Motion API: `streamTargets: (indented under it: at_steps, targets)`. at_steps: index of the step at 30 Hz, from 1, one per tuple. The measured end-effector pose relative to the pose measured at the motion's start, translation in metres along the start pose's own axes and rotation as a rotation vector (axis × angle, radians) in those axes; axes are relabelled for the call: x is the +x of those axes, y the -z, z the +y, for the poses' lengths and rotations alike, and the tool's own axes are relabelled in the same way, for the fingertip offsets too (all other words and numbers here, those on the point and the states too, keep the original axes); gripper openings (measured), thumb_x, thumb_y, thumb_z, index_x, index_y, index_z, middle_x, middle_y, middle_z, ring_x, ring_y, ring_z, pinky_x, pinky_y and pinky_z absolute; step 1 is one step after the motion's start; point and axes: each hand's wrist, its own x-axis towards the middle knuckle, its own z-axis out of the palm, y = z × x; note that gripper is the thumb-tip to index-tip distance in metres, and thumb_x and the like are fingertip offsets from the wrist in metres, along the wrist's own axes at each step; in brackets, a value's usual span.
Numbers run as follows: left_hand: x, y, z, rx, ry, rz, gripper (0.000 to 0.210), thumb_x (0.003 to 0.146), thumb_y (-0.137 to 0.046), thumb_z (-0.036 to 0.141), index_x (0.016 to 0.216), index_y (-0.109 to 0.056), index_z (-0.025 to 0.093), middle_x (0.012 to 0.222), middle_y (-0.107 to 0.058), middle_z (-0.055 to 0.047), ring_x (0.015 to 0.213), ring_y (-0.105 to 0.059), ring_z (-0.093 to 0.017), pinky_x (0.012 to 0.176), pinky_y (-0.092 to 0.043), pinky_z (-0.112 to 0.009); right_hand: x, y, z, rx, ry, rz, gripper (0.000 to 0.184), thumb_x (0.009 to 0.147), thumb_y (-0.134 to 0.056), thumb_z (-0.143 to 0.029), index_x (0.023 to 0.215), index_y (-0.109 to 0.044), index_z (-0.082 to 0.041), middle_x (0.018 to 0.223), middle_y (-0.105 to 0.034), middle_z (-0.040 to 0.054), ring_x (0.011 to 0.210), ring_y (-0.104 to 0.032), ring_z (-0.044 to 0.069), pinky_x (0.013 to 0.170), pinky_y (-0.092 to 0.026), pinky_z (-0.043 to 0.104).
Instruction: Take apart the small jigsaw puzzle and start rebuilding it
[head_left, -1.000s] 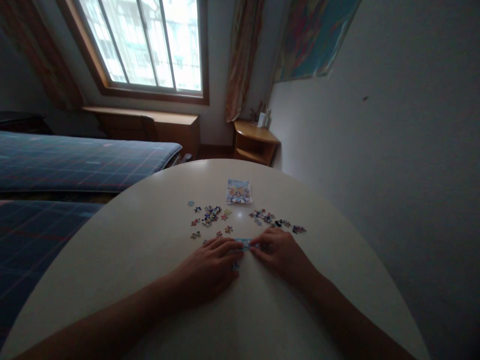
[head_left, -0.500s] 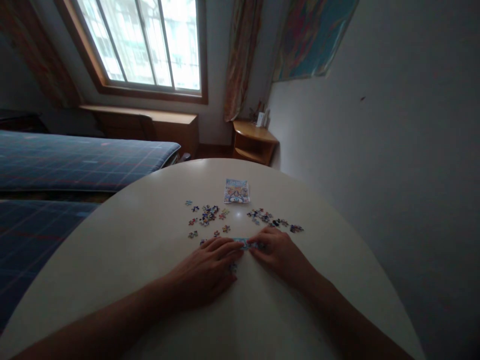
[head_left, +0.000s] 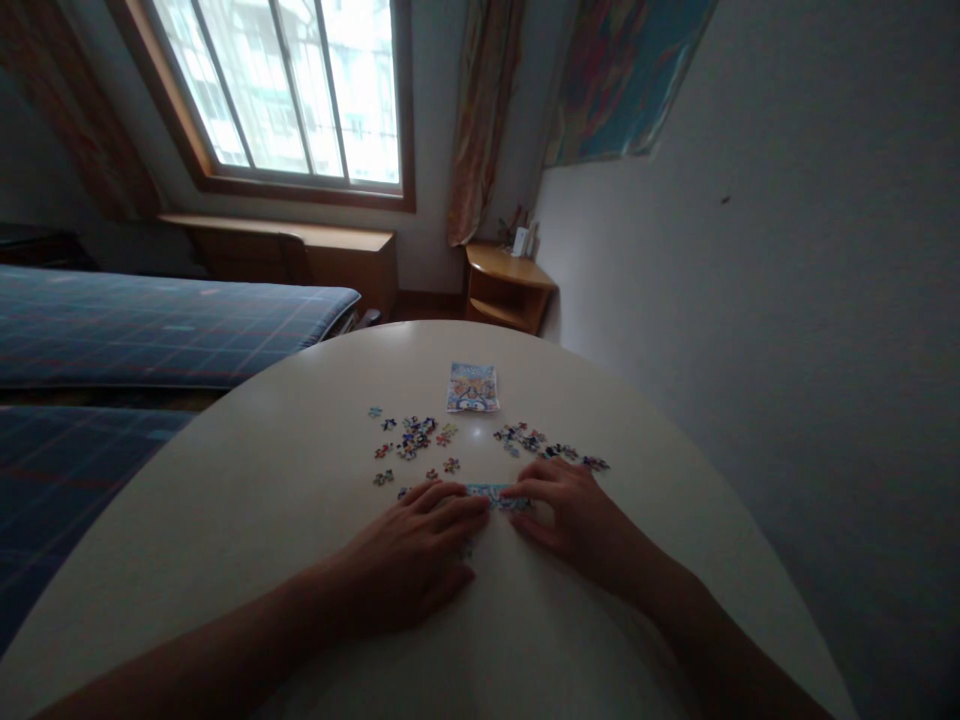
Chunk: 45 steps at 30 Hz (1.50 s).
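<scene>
My left hand point(head_left: 414, 550) lies flat on the round white table point(head_left: 300, 500), its fingertips touching the left end of a short joined strip of blue puzzle pieces point(head_left: 491, 495). From the other side, my right hand point(head_left: 574, 510) presses its fingertips on the strip's right end. Loose puzzle pieces point(head_left: 411, 438) are scattered just beyond the left hand, and another cluster of pieces point(head_left: 536, 440) lies beyond the right hand. A small picture card point(head_left: 472, 387) rests farther back on the table.
A bed with a blue plaid cover point(head_left: 150, 320) stands to the left of the table. A wooden corner shelf point(head_left: 510, 285) and a low wooden bench point(head_left: 300, 250) sit under the window. The wall is close on the right.
Both hands stay on the joined strip, with the fingertips shifting slightly. The view has tilted a little, so everything sits slightly lower in the frame.
</scene>
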Motion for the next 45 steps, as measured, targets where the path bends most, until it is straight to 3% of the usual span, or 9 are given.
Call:
streamTargets:
  at_steps: [7,13,21,24,27,29,32,36,45]
  targets:
    - [0.001,-0.002,-0.002,0.010,0.019,-0.023,0.050,0.091,-0.054,0.026,0.140,-0.044,0.019,0.145,-0.051,-0.006,0.133,-0.042,-0.028,0.116,-0.032,-0.048,-0.003,0.010,0.000,-0.066,0.071,-0.092,0.022,0.089,-0.066,-0.028,0.109,-0.074,-0.034,0.110,-0.068,0.0059,0.106,-0.060,0.025,0.095,-0.041,0.045]
    - [0.001,-0.001,-0.003,-0.011,0.013,0.034,0.052,0.092,-0.054,0.027,0.142,-0.043,0.021,0.142,-0.054,-0.006,0.133,-0.044,-0.026,0.116,-0.032,-0.047,0.000,0.002,0.000,-0.121,0.085,-0.053,0.019,0.092,-0.062,-0.027,0.105,-0.074,-0.033,0.112,-0.068,0.0044,0.106,-0.061,0.023,0.092,-0.041,0.042]
    - [-0.005,-0.002,-0.034,0.069,0.144,0.132,0.044,0.094,-0.052,0.026,0.138,-0.049,0.022,0.142,-0.054,-0.007,0.131,-0.047,-0.026,0.111,-0.039,-0.047,0.033,0.012,-0.011,-0.148,0.180,-0.150,0.009,0.086,-0.068,-0.027,0.081,-0.073,-0.021,0.089,-0.072,0.0042,0.081,-0.066,0.019,0.077,-0.046,0.032]
    - [-0.008,0.004,-0.047,0.107,0.160,0.100,0.046,0.095,-0.051,0.026,0.141,-0.047,0.022,0.143,-0.054,-0.005,0.132,-0.045,-0.026,0.112,-0.038,-0.047,0.037,0.002,-0.004,-0.167,0.239,-0.060,0.014,0.089,-0.064,-0.029,0.081,-0.071,-0.020,0.085,-0.071,0.0051,0.081,-0.065,0.019,0.079,-0.046,0.033]
    - [-0.010,0.010,-0.054,0.142,0.164,0.092,0.041,0.095,-0.052,0.025,0.136,-0.053,0.024,0.140,-0.057,-0.004,0.131,-0.047,-0.024,0.113,-0.036,-0.046,0.032,-0.009,0.009,-0.114,0.297,0.047,0.019,0.095,-0.054,-0.028,0.102,-0.070,-0.021,0.100,-0.073,0.0067,0.097,-0.065,0.020,0.092,-0.045,0.036]
    - [-0.010,0.012,-0.058,0.168,0.170,0.106,0.038,0.095,-0.053,0.024,0.133,-0.056,0.025,0.137,-0.059,-0.004,0.130,-0.047,-0.024,0.113,-0.037,-0.045,0.027,-0.012,0.019,-0.135,0.260,0.103,0.031,0.097,-0.050,-0.029,0.125,-0.062,-0.021,0.124,-0.067,0.0096,0.118,-0.058,0.023,0.104,-0.040,0.040]
    - [-0.011,0.011,-0.067,0.206,0.218,0.144,0.036,0.095,-0.053,0.025,0.130,-0.058,0.025,0.136,-0.059,-0.004,0.130,-0.048,-0.025,0.110,-0.040,-0.047,0.025,-0.015,0.028,-0.232,0.157,0.035,0.049,0.101,-0.040,-0.037,0.148,-0.042,-0.023,0.152,-0.045,0.0092,0.141,-0.038,0.027,0.114,-0.030,0.049]
    - [-0.011,0.005,-0.077,0.237,0.299,0.197,0.038,0.094,-0.053,0.026,0.131,-0.057,0.024,0.141,-0.056,-0.004,0.131,-0.047,-0.026,0.112,-0.039,-0.048,0.026,-0.020,0.033,-0.321,0.002,-0.100,0.057,0.103,-0.023,-0.052,0.152,-0.036,-0.026,0.158,-0.035,0.0060,0.146,-0.029,0.028,0.117,-0.026,0.053]
    - [-0.008,-0.003,-0.077,0.215,0.460,0.261,0.053,0.091,-0.057,0.042,0.141,-0.049,0.024,0.154,-0.041,-0.006,0.143,-0.033,-0.030,0.116,-0.034,-0.052,0.024,-0.031,0.038,-0.437,-0.279,-0.046,0.067,0.100,-0.018,-0.059,0.151,-0.037,-0.021,0.159,-0.032,0.0086,0.147,-0.026,0.030,0.118,-0.022,0.055]
